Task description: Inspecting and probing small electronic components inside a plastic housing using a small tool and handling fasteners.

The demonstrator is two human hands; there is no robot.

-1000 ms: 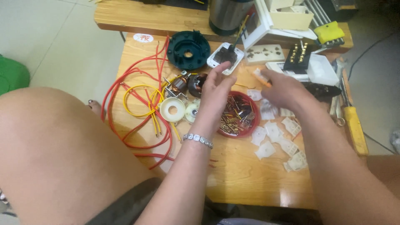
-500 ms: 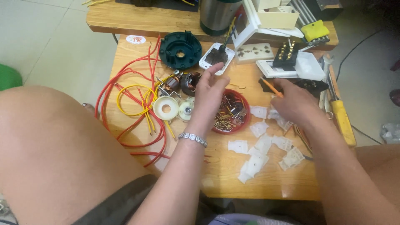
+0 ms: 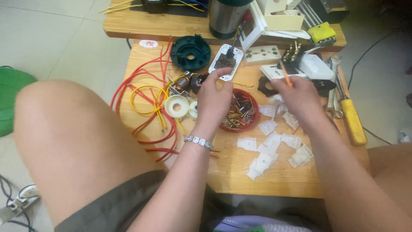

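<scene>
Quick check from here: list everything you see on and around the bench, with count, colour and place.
Bench: one, wooden, centre.
Dish: one, red, holding small metal parts, centre.
Wires: several, red and yellow, left.
Round housing: one, dark green, top.
Tape rolls: two, white, beside the wires.
White clips: about a dozen, right of the dish.
Socket plate: one, cream, top.
Screwdriver: one, yellow-handled, right edge.
Left hand: over the dish.
Right hand: holds an orange-tipped tool.
</scene>
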